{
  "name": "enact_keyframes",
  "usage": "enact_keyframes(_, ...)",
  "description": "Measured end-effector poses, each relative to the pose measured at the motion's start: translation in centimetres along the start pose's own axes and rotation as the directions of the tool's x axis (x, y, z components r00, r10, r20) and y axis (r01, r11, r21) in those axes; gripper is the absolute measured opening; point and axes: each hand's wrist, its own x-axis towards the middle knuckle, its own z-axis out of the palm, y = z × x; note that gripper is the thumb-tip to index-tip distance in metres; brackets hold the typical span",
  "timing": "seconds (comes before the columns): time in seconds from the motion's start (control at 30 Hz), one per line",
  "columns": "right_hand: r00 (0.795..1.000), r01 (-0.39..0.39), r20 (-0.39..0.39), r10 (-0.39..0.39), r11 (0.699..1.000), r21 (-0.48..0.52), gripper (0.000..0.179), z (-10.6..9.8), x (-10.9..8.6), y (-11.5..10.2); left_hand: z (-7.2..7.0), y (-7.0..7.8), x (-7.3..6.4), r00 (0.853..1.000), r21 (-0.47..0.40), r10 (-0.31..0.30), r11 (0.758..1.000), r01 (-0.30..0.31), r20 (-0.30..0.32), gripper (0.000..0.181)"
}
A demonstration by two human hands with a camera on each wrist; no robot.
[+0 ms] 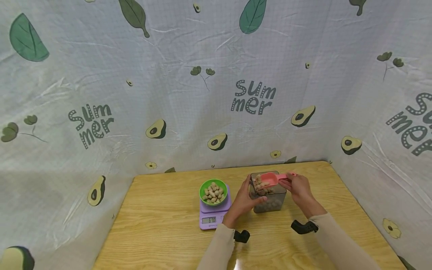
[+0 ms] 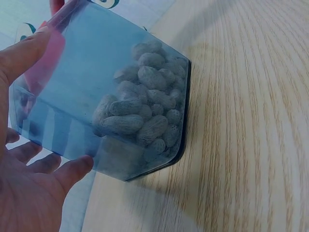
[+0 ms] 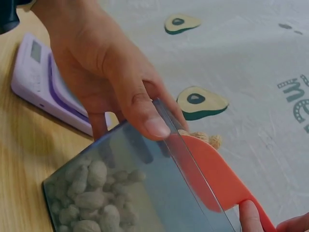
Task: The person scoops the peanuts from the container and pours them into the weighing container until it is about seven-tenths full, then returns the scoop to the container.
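My left hand [image 1: 243, 200] grips the clear tinted plastic container [image 1: 271, 205] near its top, thumb on one side and fingers on another. Unshelled peanuts [image 2: 149, 108] fill the lower part of it, seen through the wall in both wrist views. With its fingers on the handle, my right hand [image 1: 301, 188] holds a pink scoop [image 3: 217, 176] level over the container's mouth. Several peanuts [image 3: 207, 138] lie in the scoop's bowl. Left of the container, a green bowl [image 1: 221, 183] of peanuts sits on a purple kitchen scale [image 1: 204, 214].
The wooden table [image 1: 162, 217] carries the scale and the container side by side. Its display [image 1: 209, 220] is lit, with digits that look like 67.0. A white sheet [image 1: 182, 101] printed with avocados and leaves hangs behind the table and along its sides.
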Motion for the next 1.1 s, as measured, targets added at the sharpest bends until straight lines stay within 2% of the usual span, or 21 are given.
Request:
enact_keyframes(0.2, 1.000, -0.008, -0.018, 0.009, 0.997, 0.074, 0.023, -0.9, -0.3, -0.2, -0.1, 0.1, -0.1, 1.000, -0.001, -0.002, 1.000, 0.002, 0.004, 0.106)
enact_keyframes(0.5, 0.999, 0.038, 0.017, -0.041, 0.993, 0.113, 0.019, -1.3, -0.9, -1.5, -1.1, 1.3, -0.5, 0.998, 0.057, 0.053, 0.997, -0.051, -0.027, 0.110)
enact_keyframes(0.63, 0.999, 0.044, 0.026, -0.048, 0.991, 0.123, 0.018, -1.1, -1.2, -2.1, -2.1, 2.1, -1.1, 0.998, 0.070, 0.052, 0.996, -0.049, -0.042, 0.108)
enact_keyframes(0.87, 0.997, 0.032, 0.062, -0.042, 0.988, 0.153, 0.017, -0.2, -1.4, -2.8, -4.6, 2.9, -2.2, 0.996, 0.033, 0.055, 0.998, -0.053, -0.071, 0.106)
enact_keyframes(1.1, 0.995, 0.038, 0.086, -0.049, 0.991, 0.125, 0.021, 1.6, -1.2, -2.9, -7.1, 2.9, -3.5, 0.988, 0.061, 0.066, 0.996, -0.058, -0.139, 0.104)
